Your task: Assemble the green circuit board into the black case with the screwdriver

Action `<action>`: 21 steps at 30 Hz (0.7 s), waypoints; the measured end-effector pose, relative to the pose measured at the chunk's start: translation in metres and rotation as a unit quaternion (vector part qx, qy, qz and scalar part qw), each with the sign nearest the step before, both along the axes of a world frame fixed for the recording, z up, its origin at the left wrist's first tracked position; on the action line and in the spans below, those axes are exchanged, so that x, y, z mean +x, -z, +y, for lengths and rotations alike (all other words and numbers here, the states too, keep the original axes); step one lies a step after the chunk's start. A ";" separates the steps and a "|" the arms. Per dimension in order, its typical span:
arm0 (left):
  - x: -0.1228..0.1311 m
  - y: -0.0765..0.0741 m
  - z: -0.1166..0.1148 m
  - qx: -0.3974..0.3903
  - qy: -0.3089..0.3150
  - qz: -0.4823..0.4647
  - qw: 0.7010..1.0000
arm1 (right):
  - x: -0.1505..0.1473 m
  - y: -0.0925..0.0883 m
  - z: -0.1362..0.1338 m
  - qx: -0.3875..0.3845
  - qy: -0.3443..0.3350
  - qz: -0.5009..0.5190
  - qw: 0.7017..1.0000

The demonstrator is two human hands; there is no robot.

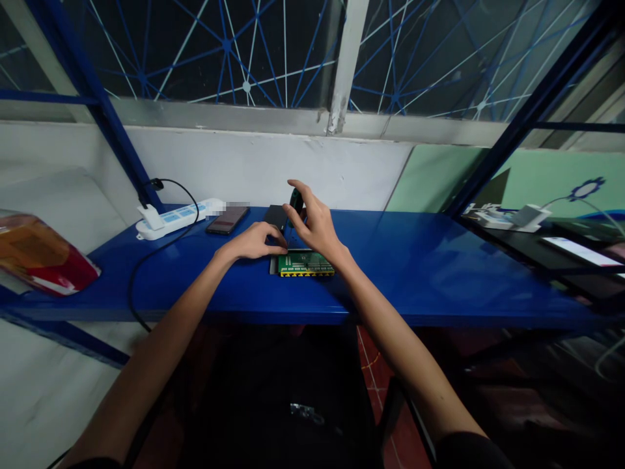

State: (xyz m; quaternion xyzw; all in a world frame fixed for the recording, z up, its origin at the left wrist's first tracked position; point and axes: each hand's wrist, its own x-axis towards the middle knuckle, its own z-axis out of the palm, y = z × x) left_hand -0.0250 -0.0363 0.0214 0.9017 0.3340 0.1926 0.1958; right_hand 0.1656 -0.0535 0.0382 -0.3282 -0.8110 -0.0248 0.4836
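Note:
A green circuit board with a row of yellow-edged ports along its front lies in a thin casing on the blue table. Over its far side, my right hand holds what looks like a screwdriver upright by its dark green handle, between thumb and fingers. The tool's lower end is too small to make out. My left hand rests at the board's far left corner, thumb and fingertips drawn together there. What those fingertips hold, if anything, is hidden. A dark flat piece lies just behind the hands.
On the blue table, a phone and a white power strip lie to the left. A black cable hangs over the front edge. An orange-red package is at far left. Another lit phone is at right.

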 end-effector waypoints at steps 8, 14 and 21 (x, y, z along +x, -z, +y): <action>-0.001 0.000 0.001 -0.019 0.019 0.012 1.000 | 0.000 0.000 0.001 0.003 0.008 -0.002 1.000; 0.002 0.001 0.000 -0.039 0.016 0.006 0.999 | -0.001 0.001 0.002 0.001 0.003 0.003 1.000; 0.001 0.003 0.002 -0.053 0.019 -0.001 0.998 | -0.001 0.001 0.002 -0.002 0.008 0.001 1.000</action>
